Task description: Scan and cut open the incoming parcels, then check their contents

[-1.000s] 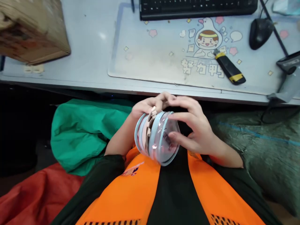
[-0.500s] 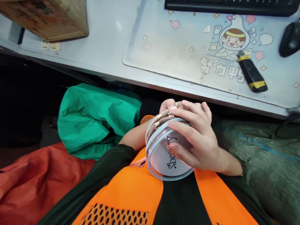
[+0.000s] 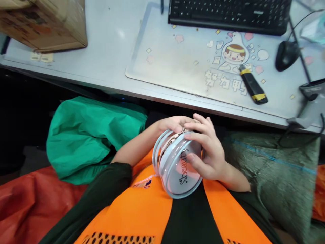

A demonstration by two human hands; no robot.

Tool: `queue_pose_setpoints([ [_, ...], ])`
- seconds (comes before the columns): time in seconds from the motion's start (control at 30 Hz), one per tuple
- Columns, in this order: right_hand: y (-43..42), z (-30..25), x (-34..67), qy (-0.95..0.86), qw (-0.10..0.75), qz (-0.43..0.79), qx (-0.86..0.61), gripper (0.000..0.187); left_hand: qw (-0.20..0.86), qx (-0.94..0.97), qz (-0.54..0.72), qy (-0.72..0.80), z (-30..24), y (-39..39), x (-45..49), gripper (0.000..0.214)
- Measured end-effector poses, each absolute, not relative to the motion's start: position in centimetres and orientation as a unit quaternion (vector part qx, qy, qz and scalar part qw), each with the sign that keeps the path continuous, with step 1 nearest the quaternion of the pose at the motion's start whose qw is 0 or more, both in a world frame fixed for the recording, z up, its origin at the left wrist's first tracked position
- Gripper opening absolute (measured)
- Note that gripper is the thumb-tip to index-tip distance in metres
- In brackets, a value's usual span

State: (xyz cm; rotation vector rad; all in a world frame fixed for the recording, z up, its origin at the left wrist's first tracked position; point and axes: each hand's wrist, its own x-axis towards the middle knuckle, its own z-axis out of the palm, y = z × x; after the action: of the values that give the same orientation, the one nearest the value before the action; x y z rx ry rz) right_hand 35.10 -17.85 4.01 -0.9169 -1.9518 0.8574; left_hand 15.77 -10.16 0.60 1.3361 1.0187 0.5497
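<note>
Close to my body I hold a round cosmetic pouch (image 3: 180, 173), with clear sides, light blue piping and the word "beauty" on its face. It is tilted, and a beige zipper band (image 3: 167, 144) runs round its edge. My right hand (image 3: 209, 152) grips the printed side, thumb on the face and fingers over the top rim. My left hand (image 3: 176, 122) bends over the upper edge from behind, its thumb and fingertips closed at the zipper near my right fingertips. Some of the left fingers are hidden behind the right hand.
Beyond the pouch runs the desk edge, with a printed mat (image 3: 167, 64), keyboard (image 3: 228, 15), mouse (image 3: 286, 55) and yellow-black utility knife (image 3: 254, 86). A cardboard box (image 3: 58, 27) stands left. Green fabric (image 3: 88, 135) and a red bag (image 3: 38, 203) lie left; a grey-green sack (image 3: 274, 173) right.
My left hand has come further into view over the pouch's upper edge, its forearm now showing at the left. The pouch's two rims stand wider apart. The view has shifted, showing more desk.
</note>
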Motion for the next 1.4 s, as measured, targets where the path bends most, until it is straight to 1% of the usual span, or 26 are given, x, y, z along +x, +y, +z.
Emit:
queue_pose_setpoints([
  [0.07,-17.6,3.3,35.1,-0.760,0.416,0.353,-0.354,0.040,0.707,0.598,0.181,0.333,1.3,-8.7,15.3,0.054],
  [0.13,-17.4,2.9,35.1,-0.748,0.424,0.366,-0.354,0.039,0.722,0.630,0.112,0.265,2.3,-8.0,14.7,0.060],
  [0.17,-17.4,2.8,35.2,-0.745,0.426,0.370,-0.355,0.038,0.705,0.650,0.091,0.267,2.8,-8.1,14.3,0.057],
  [0.2,-17.4,2.8,35.3,-0.743,0.427,0.371,-0.357,0.037,0.682,0.665,0.090,0.292,3.3,-8.4,14.0,0.049],
  [0.23,-17.5,2.9,35.5,-0.741,0.431,0.369,-0.359,0.037,0.667,0.665,0.104,0.320,3.6,-9.0,13.7,0.042],
  [0.27,-17.6,2.9,35.7,-0.737,0.437,0.363,-0.366,0.037,0.666,0.648,0.134,0.345,3.8,-9.9,13.5,0.041],
  [0.33,-18.1,3.0,36.1,-0.720,0.455,0.340,-0.399,0.037,0.697,0.590,0.204,0.354,3.7,-12.1,13.1,0.052],
  [0.37,-18.4,3.0,36.2,-0.710,0.463,0.321,-0.423,0.036,0.706,0.573,0.227,0.350,3.5,-13.3,12.9,0.065],
  [0.4,-18.6,2.9,36.3,-0.701,0.471,0.299,-0.445,0.035,0.700,0.573,0.239,0.353,3.2,-14.5,12.8,0.082],
  [0.43,-18.7,2.7,36.3,-0.693,0.476,0.280,-0.462,0.033,0.678,0.588,0.243,0.367,2.8,-15.5,12.6,0.099],
  [0.47,-18.8,2.4,36.4,-0.689,0.481,0.270,-0.470,0.032,0.643,0.612,0.243,0.390,2.5,-16.4,12.3,0.109],
  [0.5,-18.7,2.2,36.5,-0.687,0.485,0.273,-0.467,0.030,0.600,0.640,0.241,0.416,2.1,-17.0,12.1,0.113],
  [0.57,-18.4,1.8,37.1,-0.671,0.499,0.307,-0.454,0.027,0.511,0.691,0.251,0.446,1.5,-17.6,11.5,0.105],
  [0.63,-17.9,1.5,38.0,-0.628,0.506,0.375,-0.458,0.032,0.421,0.745,0.295,0.425,0.8,-17.7,11.2,0.100],
  [0.77,-17.5,0.4,39.0,-0.551,0.440,0.570,-0.422,0.052,0.178,0.829,0.448,0.282,-0.3,-17.6,11.9,0.097],
  [0.8,-17.5,-0.1,38.8,-0.532,0.444,0.597,-0.404,0.054,0.134,0.833,0.471,0.258,-0.5,-17.6,12.3,0.100],
  [0.83,-17.6,-0.7,38.5,-0.507,0.466,0.607,-0.397,0.054,0.106,0.831,0.487,0.248,-0.6,-17.6,12.7,0.104],
  [0.9,-17.7,-1.8,37.9,-0.447,0.532,0.589,-0.413,0.047,0.082,0.819,0.503,0.264,-0.6,-17.5,13.4,0.108],
  [0.97,-17.8,-2.6,37.6,-0.419,0.558,0.565,-0.440,0.040,0.082,0.809,0.501,0.296,-0.3,-17.2,13.6,0.101],
  [1.03,-18.1,-3.1,38.1,-0.443,0.521,0.567,-0.459,0.037,0.119,0.818,0.466,0.316,0.1,-16.9,13.1,0.082],
  [1.1,-18.8,-3.3,38.8,-0.486,0.438,0.602,-0.457,0.040,0.182,0.840,0.407,0.310,0.6,-16.9,12.3,0.065],
  [1.13,-19.3,-3.4,39.1,-0.506,0.388,0.624,-0.451,0.040,0.211,0.851,0.375,0.300,0.8,-17.0,11.8,0.062],
  [1.2,-20.4,-3.5,39.4,-0.544,0.301,0.644,-0.446,0.035,0.245,0.870,0.314,0.291,0.9,-17.4,11.1,0.059],
  [1.23,-21.0,-3.6,39.4,-0.564,0.270,0.633,-0.456,0.029,0.251,0.877,0.288,0.292,0.7,-17.6,10.8,0.059],
  [1.33,-22.4,-4.3,39.1,-0.616,0.205,0.576,-0.497,0.013,0.263,0.889,0.233,0.294,-0.3,-18.2,10.5,0.058],
  [1.4,-22.9,-4.9,39.0,-0.626,0.172,0.578,-0.495,0.011,0.275,0.891,0.199,0.301,-1.3,-18.3,10.7,0.062],
])
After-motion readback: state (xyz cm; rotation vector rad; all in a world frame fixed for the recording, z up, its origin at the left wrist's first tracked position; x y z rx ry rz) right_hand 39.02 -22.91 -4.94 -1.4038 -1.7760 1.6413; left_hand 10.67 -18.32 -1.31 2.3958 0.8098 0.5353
